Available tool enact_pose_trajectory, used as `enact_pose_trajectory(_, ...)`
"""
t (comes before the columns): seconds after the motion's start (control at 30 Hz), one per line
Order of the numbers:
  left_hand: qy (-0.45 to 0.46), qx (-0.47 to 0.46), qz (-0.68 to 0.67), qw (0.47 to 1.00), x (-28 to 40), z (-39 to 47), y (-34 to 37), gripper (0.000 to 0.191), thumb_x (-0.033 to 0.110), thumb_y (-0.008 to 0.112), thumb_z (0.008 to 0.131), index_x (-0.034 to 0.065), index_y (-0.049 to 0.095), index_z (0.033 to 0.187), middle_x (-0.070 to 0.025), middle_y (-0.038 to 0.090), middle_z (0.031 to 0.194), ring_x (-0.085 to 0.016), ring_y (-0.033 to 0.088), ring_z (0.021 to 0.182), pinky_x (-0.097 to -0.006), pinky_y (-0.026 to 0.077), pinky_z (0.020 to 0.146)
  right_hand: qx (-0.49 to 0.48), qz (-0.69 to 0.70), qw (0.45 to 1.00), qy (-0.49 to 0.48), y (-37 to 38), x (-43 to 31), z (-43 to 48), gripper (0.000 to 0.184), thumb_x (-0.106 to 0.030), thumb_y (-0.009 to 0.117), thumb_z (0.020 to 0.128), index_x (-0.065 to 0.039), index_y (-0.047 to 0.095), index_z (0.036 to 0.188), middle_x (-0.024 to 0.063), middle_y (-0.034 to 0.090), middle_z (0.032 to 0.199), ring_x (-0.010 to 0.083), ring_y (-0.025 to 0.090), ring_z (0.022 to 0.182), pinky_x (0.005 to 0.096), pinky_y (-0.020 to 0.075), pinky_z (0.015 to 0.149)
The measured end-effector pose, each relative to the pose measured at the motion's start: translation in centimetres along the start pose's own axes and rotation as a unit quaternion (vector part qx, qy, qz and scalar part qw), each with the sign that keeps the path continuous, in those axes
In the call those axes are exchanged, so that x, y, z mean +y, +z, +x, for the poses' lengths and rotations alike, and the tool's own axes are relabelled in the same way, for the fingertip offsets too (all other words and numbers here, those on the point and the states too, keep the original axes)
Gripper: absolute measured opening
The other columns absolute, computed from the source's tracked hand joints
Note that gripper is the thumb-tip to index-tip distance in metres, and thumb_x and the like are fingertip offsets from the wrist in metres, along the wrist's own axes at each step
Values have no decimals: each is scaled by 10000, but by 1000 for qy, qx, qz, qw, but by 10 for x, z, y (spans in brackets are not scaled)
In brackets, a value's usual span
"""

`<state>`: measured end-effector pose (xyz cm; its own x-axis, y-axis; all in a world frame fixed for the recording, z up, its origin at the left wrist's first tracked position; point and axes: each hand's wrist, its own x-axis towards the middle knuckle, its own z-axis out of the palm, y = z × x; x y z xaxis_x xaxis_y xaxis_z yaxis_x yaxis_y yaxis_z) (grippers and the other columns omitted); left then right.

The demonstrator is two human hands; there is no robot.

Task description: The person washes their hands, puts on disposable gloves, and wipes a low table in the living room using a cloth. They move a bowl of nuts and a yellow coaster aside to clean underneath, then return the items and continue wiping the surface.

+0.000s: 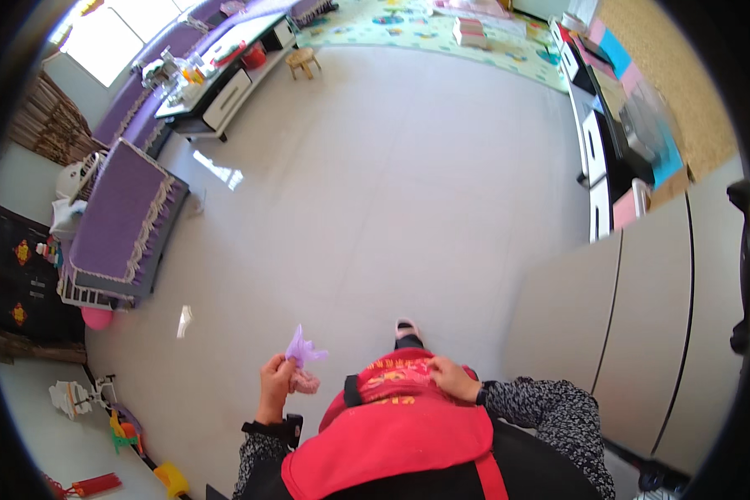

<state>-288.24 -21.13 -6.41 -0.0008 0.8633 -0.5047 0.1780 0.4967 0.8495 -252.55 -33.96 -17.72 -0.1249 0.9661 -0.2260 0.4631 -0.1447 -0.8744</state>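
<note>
My left hand (276, 382) is raised at the lower left of the view, its fingers closed on a thin, crumpled purple plastic bag (302, 349). A fuzzy pink cloth-like item (304, 382) hangs just beneath the bag, against the same fingers. My right hand (454, 379) rests at the front of the red apron (390, 437) on my body, fingers bent against its printed part; whether they grip the fabric is hard to tell. One slipper (406, 325) on my foot shows beyond the apron.
Pale glossy floor (375, 187) lies ahead. A purple-covered sofa piece (122, 212) and a low table (225, 94) stand left, near a wooden stool (302, 60). Grey cabinet panels (647, 300) and a black-and-white cabinet (594, 147) line the right. Toys (125, 431) lie lower left.
</note>
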Motion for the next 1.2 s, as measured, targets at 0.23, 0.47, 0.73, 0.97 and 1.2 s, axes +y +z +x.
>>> enact_pose_trajectory(0.23,1,22,-12,1000,82,124,10,168,159,590,881,3,621,825,-14,548,564,-66,441,394,-223,281,337,-347,-502,789,-70,-74,-36,148,194,-201,506,822,-97,663,780,105,680,889,291,665,763,484,488,605)
enact_pose_trajectory(0.47,-9,28,-20,999,127,314,-1,179,165,574,876,4,634,823,-55,596,593,-105,488,390,-242,343,324,-421,-473,691,-348,-157,-47,327,203,-280,512,818,-144,662,838,21,657,793,225,613,838,407,383,770)
enact_pose_trajectory(0.73,-13,-68,-129,989,307,543,38,228,182,509,906,-34,573,938,-42,557,568,-115,499,404,-239,346,335,-328,-339,853,-221,-227,-147,625,50,-136,583,728,-95,611,728,131,619,715,312,597,739,388,466,668)
enact_pose_trajectory(0.97,54,-118,-361,923,458,728,123,165,165,513,916,15,572,948,-56,604,778,-133,587,595,-269,465,458,29,2,977,-210,-349,-189,827,388,-151,639,812,-75,538,1179,147,628,920,298,625,755,365,508,682)
enact_pose_trajectory(1.2,11,-120,-338,934,543,882,186,200,150,453,936,-2,544,1029,-97,627,879,-182,633,767,-304,538,661,-3,-64,975,-214,-391,-234,1034,387,-276,718,748,-70,560,1035,133,567,973,310,615,787,397,510,664)
